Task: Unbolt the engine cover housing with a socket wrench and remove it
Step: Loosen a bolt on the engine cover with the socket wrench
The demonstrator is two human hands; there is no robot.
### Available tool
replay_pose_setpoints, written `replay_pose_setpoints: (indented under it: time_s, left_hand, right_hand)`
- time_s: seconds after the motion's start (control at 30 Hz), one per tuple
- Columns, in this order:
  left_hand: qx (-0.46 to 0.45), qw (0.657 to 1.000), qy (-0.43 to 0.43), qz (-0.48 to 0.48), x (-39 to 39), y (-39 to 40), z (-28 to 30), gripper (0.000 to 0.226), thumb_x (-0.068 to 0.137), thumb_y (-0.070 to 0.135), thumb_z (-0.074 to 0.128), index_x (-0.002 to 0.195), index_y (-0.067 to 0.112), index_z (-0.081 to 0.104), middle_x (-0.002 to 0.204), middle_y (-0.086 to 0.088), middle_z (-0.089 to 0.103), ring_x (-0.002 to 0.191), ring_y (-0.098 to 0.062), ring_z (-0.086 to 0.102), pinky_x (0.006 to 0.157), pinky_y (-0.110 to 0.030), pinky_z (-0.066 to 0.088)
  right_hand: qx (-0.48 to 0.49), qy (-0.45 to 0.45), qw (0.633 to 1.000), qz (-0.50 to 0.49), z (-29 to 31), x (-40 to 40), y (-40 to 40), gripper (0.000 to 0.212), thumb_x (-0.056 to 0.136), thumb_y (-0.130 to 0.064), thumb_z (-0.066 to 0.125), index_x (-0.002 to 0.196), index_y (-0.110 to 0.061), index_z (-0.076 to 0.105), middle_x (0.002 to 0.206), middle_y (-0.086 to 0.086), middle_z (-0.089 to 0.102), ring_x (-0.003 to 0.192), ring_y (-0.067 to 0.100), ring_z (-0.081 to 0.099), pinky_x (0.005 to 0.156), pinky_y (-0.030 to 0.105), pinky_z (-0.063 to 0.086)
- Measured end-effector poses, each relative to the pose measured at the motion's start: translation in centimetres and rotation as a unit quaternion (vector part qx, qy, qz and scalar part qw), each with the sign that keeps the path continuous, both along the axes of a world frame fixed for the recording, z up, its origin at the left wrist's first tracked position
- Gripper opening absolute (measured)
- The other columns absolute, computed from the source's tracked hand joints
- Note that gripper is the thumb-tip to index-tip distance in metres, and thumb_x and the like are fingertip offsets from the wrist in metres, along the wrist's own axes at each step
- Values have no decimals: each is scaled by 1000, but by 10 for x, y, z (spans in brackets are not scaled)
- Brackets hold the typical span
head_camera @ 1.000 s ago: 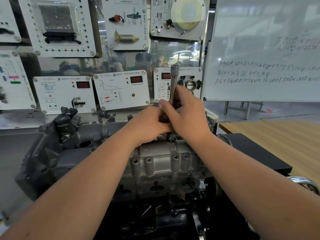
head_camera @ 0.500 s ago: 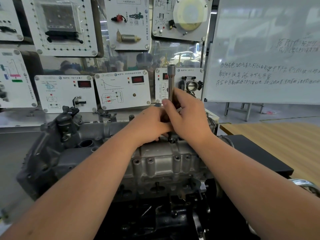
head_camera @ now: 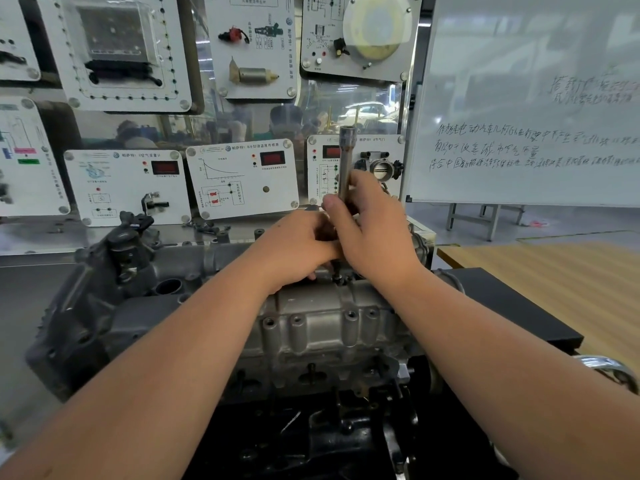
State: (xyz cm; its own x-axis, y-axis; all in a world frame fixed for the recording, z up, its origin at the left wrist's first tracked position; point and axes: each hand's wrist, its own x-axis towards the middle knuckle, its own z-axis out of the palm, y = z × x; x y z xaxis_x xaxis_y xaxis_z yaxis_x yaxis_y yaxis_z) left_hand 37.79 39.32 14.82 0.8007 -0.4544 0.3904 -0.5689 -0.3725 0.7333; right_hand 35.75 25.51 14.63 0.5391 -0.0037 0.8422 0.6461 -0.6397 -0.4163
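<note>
Two hands meet at the top centre of the engine cover housing [head_camera: 329,327], w/ the socket wrench [head_camera: 344,164] standing nearly upright between them. We wrap our right hand [head_camera: 372,230] round the wrench shaft about mid-length, thumb across the front, so its long axis runs up-down from the fingers to the bolt [head_camera: 337,277] directly below. Our left hand [head_camera: 298,247] sits just beside it on the left, fingers curled in at the lower shaft, but we can't tell if it really grips the shaft or only steadies it (the right hand hides the contact). Both hands are equally near; the right looks to be doing the turning. The wrench is a slim steel tube, dull and worn, w/ an open socket end on top. The housing is cast aluminium, grey and matt, ribbed, w/ a row of round bolt bosses along its front edge. It's still seated on the dark engine block [head_camera: 104,306].
</note>
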Motion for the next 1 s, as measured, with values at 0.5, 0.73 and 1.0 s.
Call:
replay_pose_setpoints:
  time_s: [0.5,0.73,1.0]
  left_hand:
    - [-10,1000,-13,-6,-3,-1,2,29,80,33,63,78,61,68,82,14,76,77,-10,74,52,-17,52]
    - [2,999,-34,-11,-3,2,4,38,83,23,68,73,60,67,72,19,74,63,-1,71,48,-8,45]
    - [-17,1000,-5,-10,-1,-1,0,20,81,34,64,78,52,72,87,3,77,82,-17,75,52,-19,52]
  right_hand:
    - [-7,-48,999,5,0,-4,1,16,96,-14,60,100,1,65,86,11,68,80,25,63,72,45,52]
    - [11,-24,1000,10,2,-6,2,32,94,-27,66,119,-8,62,87,-3,68,79,17,64,72,31,54]
    - [-11,-14,1000,-2,3,-3,1,29,101,-16,55,77,-3,48,62,0,45,58,12,41,53,20,31]
